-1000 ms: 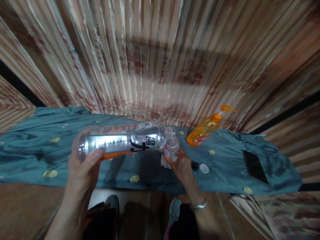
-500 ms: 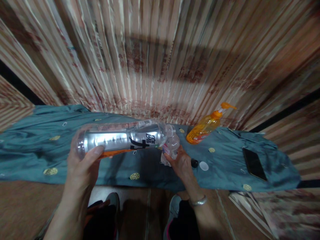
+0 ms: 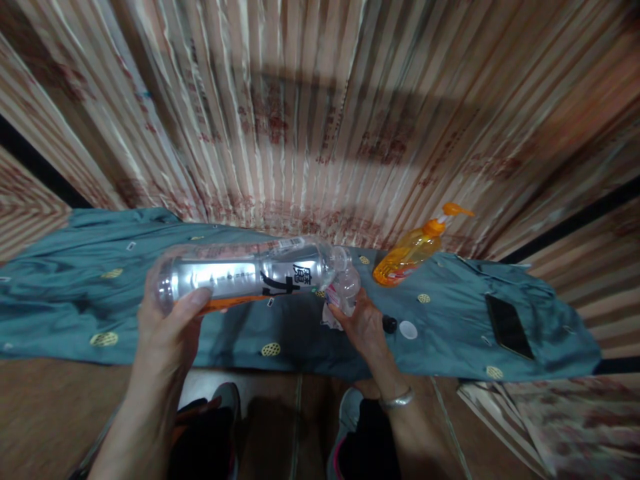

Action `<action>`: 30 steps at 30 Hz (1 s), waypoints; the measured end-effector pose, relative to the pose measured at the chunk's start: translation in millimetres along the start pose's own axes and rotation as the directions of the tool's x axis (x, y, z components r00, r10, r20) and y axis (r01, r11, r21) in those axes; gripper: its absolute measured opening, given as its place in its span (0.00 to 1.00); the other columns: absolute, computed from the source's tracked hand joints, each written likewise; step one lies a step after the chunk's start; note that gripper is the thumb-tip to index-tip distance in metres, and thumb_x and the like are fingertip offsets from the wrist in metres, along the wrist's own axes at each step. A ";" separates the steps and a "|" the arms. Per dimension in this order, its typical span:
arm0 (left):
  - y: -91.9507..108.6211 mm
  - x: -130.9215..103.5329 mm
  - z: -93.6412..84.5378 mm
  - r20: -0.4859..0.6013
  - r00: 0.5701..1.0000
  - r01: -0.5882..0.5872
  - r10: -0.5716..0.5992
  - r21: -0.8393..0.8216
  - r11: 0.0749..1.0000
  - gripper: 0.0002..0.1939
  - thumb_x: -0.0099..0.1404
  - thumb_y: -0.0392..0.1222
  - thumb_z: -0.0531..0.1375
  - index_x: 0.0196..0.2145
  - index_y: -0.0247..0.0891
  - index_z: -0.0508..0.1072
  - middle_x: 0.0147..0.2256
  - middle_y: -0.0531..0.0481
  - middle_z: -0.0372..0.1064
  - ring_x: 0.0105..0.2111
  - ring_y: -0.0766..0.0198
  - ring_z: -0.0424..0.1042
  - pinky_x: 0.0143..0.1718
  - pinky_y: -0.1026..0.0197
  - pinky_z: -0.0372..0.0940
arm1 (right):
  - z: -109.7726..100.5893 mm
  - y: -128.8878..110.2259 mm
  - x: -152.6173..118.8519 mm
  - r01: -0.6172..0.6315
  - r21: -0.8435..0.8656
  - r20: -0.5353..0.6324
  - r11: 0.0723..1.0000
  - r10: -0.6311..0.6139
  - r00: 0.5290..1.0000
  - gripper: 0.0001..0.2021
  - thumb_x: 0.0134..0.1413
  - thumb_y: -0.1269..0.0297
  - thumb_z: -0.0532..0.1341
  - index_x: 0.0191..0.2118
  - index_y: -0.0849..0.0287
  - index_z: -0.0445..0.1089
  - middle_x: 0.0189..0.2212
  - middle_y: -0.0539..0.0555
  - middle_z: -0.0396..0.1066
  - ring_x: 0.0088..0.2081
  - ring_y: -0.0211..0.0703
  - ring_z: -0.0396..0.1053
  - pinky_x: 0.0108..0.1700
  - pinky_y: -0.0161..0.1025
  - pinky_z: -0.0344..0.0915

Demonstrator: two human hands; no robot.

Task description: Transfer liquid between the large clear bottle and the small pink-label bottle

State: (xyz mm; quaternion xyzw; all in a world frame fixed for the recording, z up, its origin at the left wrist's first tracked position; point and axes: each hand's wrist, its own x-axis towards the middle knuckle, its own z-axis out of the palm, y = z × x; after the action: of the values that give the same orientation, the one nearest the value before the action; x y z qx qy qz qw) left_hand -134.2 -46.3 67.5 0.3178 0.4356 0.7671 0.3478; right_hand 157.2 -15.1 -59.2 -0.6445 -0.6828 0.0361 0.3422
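Observation:
My left hand is wrapped round the base end of a large clear plastic bottle with a silver and orange label. The bottle lies nearly level in the air, its neck pointing right. My right hand grips a small clear plastic bottle under that neck. The two mouths are close together; I cannot tell if they touch. A crumpled whitish piece shows beside my right fingers. Just right of that hand lie a black cap and a white round lid.
An orange pump bottle stands at the back of the bench, which has a teal cloth over it. A black phone lies at the right. Behind hangs a pleated striped curtain. My shoes are on the tiled floor below.
Both hands keep their hold on the two bottles. The large bottle has shifted very slightly to the right in view; the rest looks the same.

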 end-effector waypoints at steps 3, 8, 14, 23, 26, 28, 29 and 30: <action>-1.1 1.0 -0.6 0.016 1.000 -0.013 0.012 0.027 1.000 0.35 0.33 0.44 0.80 0.43 0.47 0.79 0.49 0.48 0.73 0.49 0.51 0.72 0.39 0.58 0.74 | 1.1 0.4 -0.1 0.003 0.006 -0.002 1.000 -0.003 1.000 0.25 0.63 0.46 0.63 0.59 0.57 0.67 0.37 0.62 0.78 0.39 0.59 0.76 0.41 0.58 0.76; 0.6 0.3 3.1 -0.013 1.000 0.009 -0.009 0.005 1.000 0.38 0.29 0.43 0.80 0.43 0.46 0.79 0.45 0.48 0.72 0.47 0.51 0.72 0.38 0.57 0.76 | 0.9 0.8 0.2 -0.007 0.008 0.016 1.000 0.007 1.000 0.27 0.62 0.46 0.63 0.60 0.57 0.67 0.36 0.62 0.78 0.38 0.59 0.76 0.41 0.58 0.76; 1.0 -0.1 3.0 -0.003 1.000 0.006 -0.006 0.003 1.000 0.37 0.30 0.43 0.80 0.42 0.46 0.78 0.44 0.48 0.72 0.46 0.53 0.72 0.38 0.58 0.74 | 1.4 0.5 0.2 -0.019 -0.017 0.004 1.000 0.019 1.000 0.25 0.62 0.47 0.63 0.57 0.58 0.67 0.35 0.62 0.78 0.37 0.59 0.76 0.40 0.57 0.76; -3.8 2.5 -6.3 0.070 0.997 -0.043 0.039 0.056 0.997 0.36 0.36 0.47 0.79 0.45 0.49 0.77 0.46 0.49 0.73 0.50 0.49 0.72 0.46 0.52 0.74 | -0.3 -0.9 0.2 -0.023 -0.017 0.014 1.000 0.023 1.000 0.25 0.63 0.45 0.62 0.57 0.56 0.68 0.34 0.61 0.78 0.37 0.58 0.76 0.38 0.56 0.75; -1.9 1.5 -4.1 0.061 0.998 -0.029 0.027 0.036 0.999 0.36 0.34 0.45 0.80 0.44 0.48 0.77 0.46 0.49 0.72 0.51 0.49 0.72 0.45 0.54 0.75 | -0.9 -2.4 0.5 -0.023 -0.023 0.011 0.999 0.024 1.000 0.23 0.62 0.47 0.64 0.55 0.56 0.68 0.35 0.62 0.78 0.38 0.58 0.77 0.39 0.55 0.76; -0.5 0.7 -2.1 0.048 0.999 -0.014 0.013 0.028 0.999 0.36 0.34 0.45 0.80 0.44 0.48 0.78 0.46 0.48 0.72 0.50 0.50 0.72 0.41 0.56 0.75 | -1.5 -2.8 0.6 -0.027 -0.035 0.013 0.999 0.027 1.000 0.22 0.61 0.48 0.65 0.54 0.56 0.68 0.36 0.62 0.78 0.38 0.59 0.77 0.40 0.56 0.76; 0.0 0.4 -1.2 0.042 0.999 -0.004 0.003 0.026 1.000 0.36 0.33 0.45 0.80 0.44 0.47 0.78 0.47 0.48 0.72 0.48 0.50 0.72 0.38 0.56 0.75 | -1.9 -2.8 0.7 -0.027 -0.043 0.014 0.999 0.028 1.000 0.22 0.61 0.48 0.66 0.54 0.57 0.68 0.36 0.62 0.78 0.38 0.59 0.77 0.40 0.56 0.76; 0.5 0.1 -0.6 0.037 0.999 0.003 -0.004 0.025 1.000 0.36 0.33 0.45 0.80 0.43 0.47 0.78 0.47 0.48 0.72 0.46 0.51 0.73 0.36 0.57 0.76 | -2.3 -2.8 0.7 -0.026 -0.048 0.015 0.999 0.026 1.000 0.23 0.61 0.47 0.66 0.54 0.57 0.68 0.36 0.62 0.78 0.38 0.59 0.77 0.40 0.56 0.76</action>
State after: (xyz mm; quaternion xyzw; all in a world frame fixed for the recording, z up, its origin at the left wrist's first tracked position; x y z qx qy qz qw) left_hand -134.9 -46.6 67.7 0.3355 0.4393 0.7549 0.3529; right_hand 156.0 -15.8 -55.8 -0.6611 -0.6777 0.0293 0.3206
